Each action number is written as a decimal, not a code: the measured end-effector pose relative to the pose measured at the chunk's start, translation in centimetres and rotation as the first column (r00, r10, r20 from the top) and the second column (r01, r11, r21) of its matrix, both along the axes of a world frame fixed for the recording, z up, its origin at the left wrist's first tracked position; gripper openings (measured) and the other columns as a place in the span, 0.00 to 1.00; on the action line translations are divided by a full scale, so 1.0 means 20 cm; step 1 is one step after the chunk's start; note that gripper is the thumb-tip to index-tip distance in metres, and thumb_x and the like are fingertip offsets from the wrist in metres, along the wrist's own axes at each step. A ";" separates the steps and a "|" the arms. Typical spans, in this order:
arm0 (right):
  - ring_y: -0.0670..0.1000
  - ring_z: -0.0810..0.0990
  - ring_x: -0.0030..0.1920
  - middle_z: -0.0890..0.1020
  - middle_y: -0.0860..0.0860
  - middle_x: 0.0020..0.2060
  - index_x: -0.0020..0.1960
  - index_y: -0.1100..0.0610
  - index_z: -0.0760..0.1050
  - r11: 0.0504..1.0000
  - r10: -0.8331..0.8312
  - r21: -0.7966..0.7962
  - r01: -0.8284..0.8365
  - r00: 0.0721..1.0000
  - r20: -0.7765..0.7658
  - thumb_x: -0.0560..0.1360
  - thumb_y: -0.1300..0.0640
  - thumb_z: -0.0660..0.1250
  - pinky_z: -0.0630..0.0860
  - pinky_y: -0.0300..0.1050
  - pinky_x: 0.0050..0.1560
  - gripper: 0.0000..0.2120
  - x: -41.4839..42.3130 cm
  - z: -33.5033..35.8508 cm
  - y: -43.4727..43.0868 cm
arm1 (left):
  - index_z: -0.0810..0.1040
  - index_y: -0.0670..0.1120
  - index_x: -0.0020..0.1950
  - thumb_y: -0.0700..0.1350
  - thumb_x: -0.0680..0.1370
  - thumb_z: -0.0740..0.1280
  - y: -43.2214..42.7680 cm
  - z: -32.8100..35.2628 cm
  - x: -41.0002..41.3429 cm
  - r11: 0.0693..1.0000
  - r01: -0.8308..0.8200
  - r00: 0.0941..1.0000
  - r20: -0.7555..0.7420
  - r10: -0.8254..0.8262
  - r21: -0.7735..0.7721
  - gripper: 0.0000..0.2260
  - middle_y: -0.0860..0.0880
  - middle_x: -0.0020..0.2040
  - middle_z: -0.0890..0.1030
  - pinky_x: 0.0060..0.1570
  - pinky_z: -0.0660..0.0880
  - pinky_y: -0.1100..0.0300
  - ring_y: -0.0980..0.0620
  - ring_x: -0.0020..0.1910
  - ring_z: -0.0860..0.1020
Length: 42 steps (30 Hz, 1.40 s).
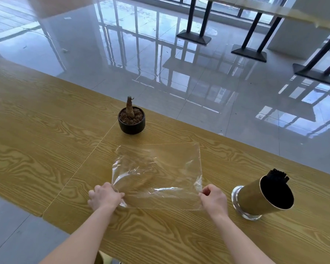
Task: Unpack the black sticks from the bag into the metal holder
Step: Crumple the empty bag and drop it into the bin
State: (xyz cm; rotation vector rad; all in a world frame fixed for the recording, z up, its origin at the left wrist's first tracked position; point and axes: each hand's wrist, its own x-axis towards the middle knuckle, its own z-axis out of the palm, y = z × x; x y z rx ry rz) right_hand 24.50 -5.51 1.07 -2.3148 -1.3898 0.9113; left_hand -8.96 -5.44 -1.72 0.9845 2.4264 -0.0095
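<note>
A clear plastic bag (pixel 160 172) lies flat on the wooden table (pixel 46 130) in front of me, and nothing shows inside it. My left hand (pixel 105 196) grips its near left corner. My right hand (pixel 214 200) pinches its near right corner. To the right stands the gold metal holder (pixel 255 197) on a glass base. Black sticks (pixel 276 176) poke out over its far rim.
A small black pot (pixel 131 121) with soil and a bare brown stem stands behind the bag near the table's far edge. Beyond the table lies a glossy tiled floor with black table legs (pixel 251 40) at the back right.
</note>
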 end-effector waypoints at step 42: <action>0.47 0.74 0.65 0.76 0.47 0.65 0.60 0.56 0.78 0.532 0.814 0.447 -0.719 0.580 -0.034 0.78 0.62 0.63 0.71 0.40 0.65 0.12 -0.88 0.18 -0.15 | 0.83 0.38 0.54 0.39 0.76 0.73 -0.15 0.21 0.06 0.721 -0.687 0.135 0.959 0.251 -0.092 0.09 0.42 0.39 0.82 0.25 0.70 0.61 0.50 0.27 0.75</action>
